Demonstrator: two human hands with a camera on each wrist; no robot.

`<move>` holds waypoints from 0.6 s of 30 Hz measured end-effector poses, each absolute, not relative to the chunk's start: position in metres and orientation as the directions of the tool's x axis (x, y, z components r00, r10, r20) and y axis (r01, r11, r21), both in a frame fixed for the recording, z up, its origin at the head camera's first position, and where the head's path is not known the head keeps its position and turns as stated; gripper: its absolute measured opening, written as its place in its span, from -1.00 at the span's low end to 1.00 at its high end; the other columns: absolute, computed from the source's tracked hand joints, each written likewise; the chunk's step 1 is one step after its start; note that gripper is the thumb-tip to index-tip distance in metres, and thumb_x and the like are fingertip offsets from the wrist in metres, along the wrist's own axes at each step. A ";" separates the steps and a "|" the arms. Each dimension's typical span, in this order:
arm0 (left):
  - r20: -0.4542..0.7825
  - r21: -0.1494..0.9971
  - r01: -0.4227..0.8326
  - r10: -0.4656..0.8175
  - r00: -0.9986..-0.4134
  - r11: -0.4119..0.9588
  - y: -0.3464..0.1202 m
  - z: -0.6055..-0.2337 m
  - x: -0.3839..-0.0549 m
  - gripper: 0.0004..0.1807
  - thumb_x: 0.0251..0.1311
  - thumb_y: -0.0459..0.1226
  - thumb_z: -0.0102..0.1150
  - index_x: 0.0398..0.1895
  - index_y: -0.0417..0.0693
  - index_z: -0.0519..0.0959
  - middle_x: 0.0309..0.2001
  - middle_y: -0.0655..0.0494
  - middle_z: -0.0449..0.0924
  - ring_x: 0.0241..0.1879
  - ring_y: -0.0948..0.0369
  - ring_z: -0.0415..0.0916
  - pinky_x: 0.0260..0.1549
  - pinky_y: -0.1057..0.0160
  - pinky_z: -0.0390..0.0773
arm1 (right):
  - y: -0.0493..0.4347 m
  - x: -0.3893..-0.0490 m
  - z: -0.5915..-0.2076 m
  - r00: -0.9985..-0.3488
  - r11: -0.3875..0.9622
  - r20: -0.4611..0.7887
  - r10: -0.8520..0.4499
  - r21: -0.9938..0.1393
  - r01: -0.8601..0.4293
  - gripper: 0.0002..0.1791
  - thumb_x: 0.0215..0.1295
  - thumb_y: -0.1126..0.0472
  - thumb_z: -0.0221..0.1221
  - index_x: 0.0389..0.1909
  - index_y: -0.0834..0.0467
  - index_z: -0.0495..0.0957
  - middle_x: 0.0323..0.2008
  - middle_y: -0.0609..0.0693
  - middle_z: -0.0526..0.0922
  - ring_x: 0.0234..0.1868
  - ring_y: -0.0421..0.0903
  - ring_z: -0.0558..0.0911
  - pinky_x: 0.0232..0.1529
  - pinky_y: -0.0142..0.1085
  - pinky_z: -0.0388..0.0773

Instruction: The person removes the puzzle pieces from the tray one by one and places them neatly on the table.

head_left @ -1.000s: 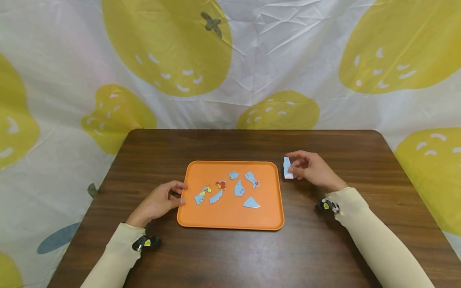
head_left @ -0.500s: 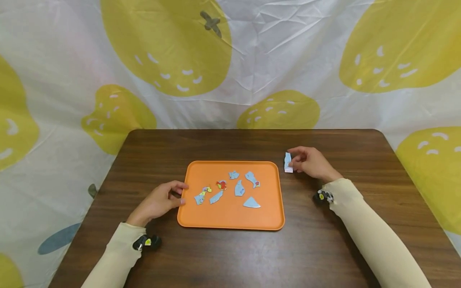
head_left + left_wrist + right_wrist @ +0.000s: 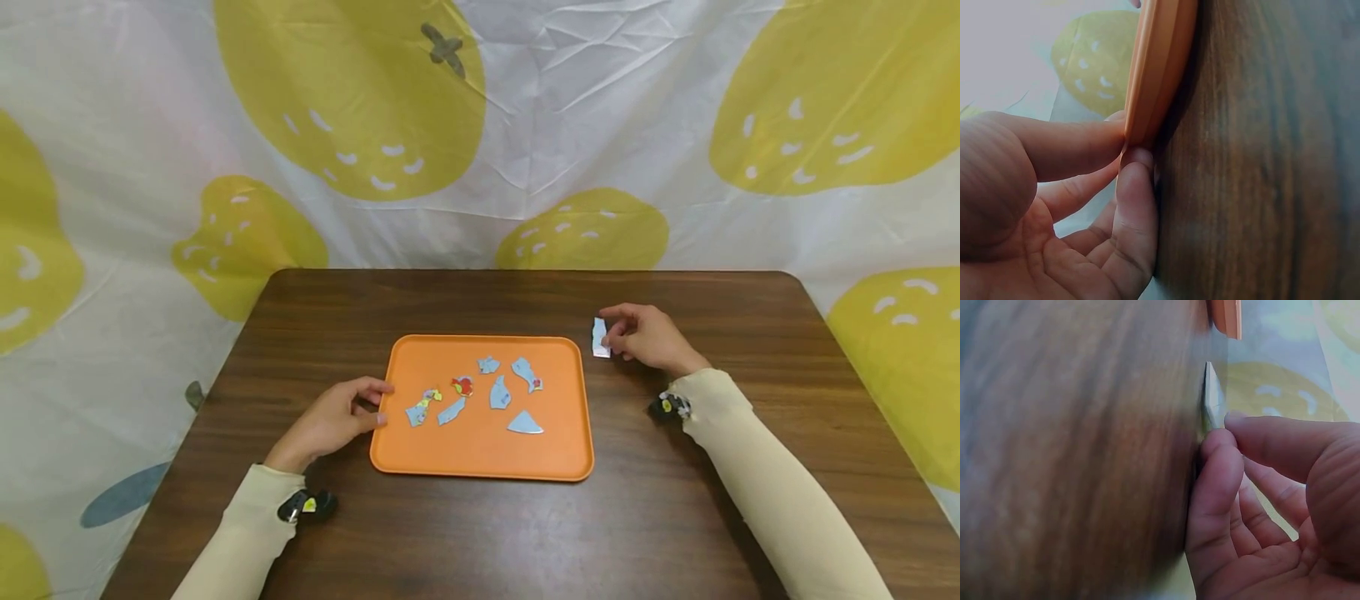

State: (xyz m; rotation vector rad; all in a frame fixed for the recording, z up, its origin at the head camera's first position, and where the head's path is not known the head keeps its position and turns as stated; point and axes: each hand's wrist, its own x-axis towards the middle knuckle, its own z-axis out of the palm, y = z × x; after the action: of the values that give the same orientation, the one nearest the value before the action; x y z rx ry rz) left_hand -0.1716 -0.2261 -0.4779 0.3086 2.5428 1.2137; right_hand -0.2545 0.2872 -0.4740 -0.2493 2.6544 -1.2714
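On the brown table lies an orange tray (image 3: 480,454), with my left hand (image 3: 327,423) at its left rim. In the left wrist view the thumb and a finger (image 3: 1135,194) pinch that rim. Several pale blue puzzle pieces lie apart on the tray, among them a triangular piece (image 3: 524,422) and a red-and-yellow piece (image 3: 462,386). Beyond the tray's upper right corner, my right hand (image 3: 651,337) holds a narrow pale blue puzzle piece (image 3: 599,337) by its right edge, low over the table. The right wrist view shows this piece (image 3: 1212,394) edge-on at the fingertips, partly hidden.
The dark wood table (image 3: 465,542) reaches back to a white curtain (image 3: 570,92) printed with large yellow fruit. Other pieces on the tray include a wavy one (image 3: 527,374) and a yellow-patterned one (image 3: 422,410).
My right hand has moved a little away from me, towards the table's far edge, taking the narrow puzzle piece along. My left hand and the tray have stayed in place.
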 end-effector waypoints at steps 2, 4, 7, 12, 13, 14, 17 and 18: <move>-0.180 0.780 0.062 0.318 -0.931 0.623 -0.226 -0.478 -0.172 -0.57 0.31 -0.36 0.41 0.25 -0.12 0.64 0.03 -0.15 0.65 -0.29 0.13 0.56 -0.28 0.25 0.55 | 0.288 -0.254 -0.475 -0.969 0.618 -0.096 -0.228 -0.783 -0.068 -0.45 0.36 0.40 0.26 0.37 0.30 0.51 -0.18 0.26 0.75 -0.35 -0.09 0.70 -0.37 -0.33 0.67; -0.182 0.778 0.059 0.314 -0.932 0.626 -0.226 -0.479 -0.172 -0.57 0.31 -0.36 0.40 0.25 -0.11 0.64 0.03 -0.15 0.65 -0.29 0.14 0.57 -0.27 0.25 0.56 | 0.289 -0.254 -0.477 -0.969 0.613 -0.099 -0.225 -0.787 -0.061 -0.45 0.36 0.41 0.24 0.38 0.29 0.51 -0.17 0.26 0.75 -0.35 -0.10 0.70 -0.35 -0.33 0.68; -0.187 0.776 0.055 0.312 -0.931 0.628 -0.225 -0.480 -0.171 -0.56 0.32 -0.36 0.39 0.25 -0.10 0.64 0.03 -0.13 0.65 -0.28 0.13 0.58 -0.25 0.24 0.57 | 0.290 -0.253 -0.479 -0.971 0.614 -0.096 -0.220 -0.787 -0.061 -0.47 0.38 0.40 0.24 0.37 0.27 0.52 -0.17 0.25 0.75 -0.36 -0.13 0.70 -0.33 -0.33 0.69; -0.194 0.778 0.044 0.306 -0.932 0.626 -0.225 -0.480 -0.171 -0.56 0.31 -0.36 0.40 0.26 -0.10 0.64 0.03 -0.12 0.64 -0.27 0.13 0.58 -0.24 0.24 0.57 | 0.288 -0.250 -0.477 -0.973 0.609 -0.069 -0.220 -0.789 -0.082 -0.51 0.39 0.36 0.28 0.33 0.27 0.55 -0.18 0.23 0.74 -0.36 -0.17 0.69 -0.31 -0.34 0.69; -0.191 0.778 0.049 0.310 -0.931 0.626 -0.225 -0.480 -0.171 -0.56 0.31 -0.36 0.40 0.26 -0.11 0.63 0.03 -0.13 0.64 -0.27 0.13 0.58 -0.24 0.24 0.57 | 0.287 -0.249 -0.475 -0.973 0.605 -0.058 -0.222 -0.791 -0.091 -0.52 0.39 0.34 0.29 0.32 0.27 0.56 -0.18 0.24 0.74 -0.36 -0.16 0.70 -0.31 -0.34 0.69; -0.191 0.779 0.047 0.307 -0.932 0.625 -0.225 -0.480 -0.171 -0.56 0.31 -0.35 0.40 0.26 -0.11 0.63 0.03 -0.13 0.64 -0.28 0.13 0.57 -0.25 0.24 0.57 | 0.286 -0.248 -0.473 -0.974 0.603 -0.047 -0.221 -0.791 -0.099 -0.53 0.40 0.32 0.31 0.31 0.26 0.57 -0.18 0.23 0.74 -0.36 -0.16 0.70 -0.31 -0.34 0.68; -0.190 0.783 0.046 0.309 -0.932 0.620 -0.226 -0.480 -0.171 -0.54 0.30 -0.35 0.41 0.27 -0.10 0.62 0.03 -0.14 0.64 -0.29 0.13 0.57 -0.27 0.25 0.56 | 0.280 -0.245 -0.468 -0.974 0.591 -0.013 -0.228 -0.797 -0.128 -0.54 0.41 0.26 0.34 0.28 0.25 0.59 -0.18 0.21 0.74 -0.37 -0.13 0.71 -0.32 -0.34 0.66; -0.190 0.785 0.045 0.310 -0.932 0.618 -0.226 -0.479 -0.171 -0.53 0.30 -0.34 0.42 0.28 -0.10 0.62 0.03 -0.14 0.63 -0.30 0.14 0.57 -0.28 0.25 0.55 | 0.278 -0.244 -0.466 -0.973 0.585 -0.001 -0.231 -0.799 -0.138 -0.55 0.41 0.25 0.35 0.28 0.24 0.60 -0.19 0.21 0.74 -0.37 -0.11 0.71 -0.33 -0.33 0.65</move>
State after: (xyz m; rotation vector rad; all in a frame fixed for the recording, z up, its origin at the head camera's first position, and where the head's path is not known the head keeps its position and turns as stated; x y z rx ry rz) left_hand -0.1712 -0.2262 -0.4795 0.2870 2.5377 1.2183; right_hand -0.2435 0.2776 -0.4656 -0.3160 2.7020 -1.3485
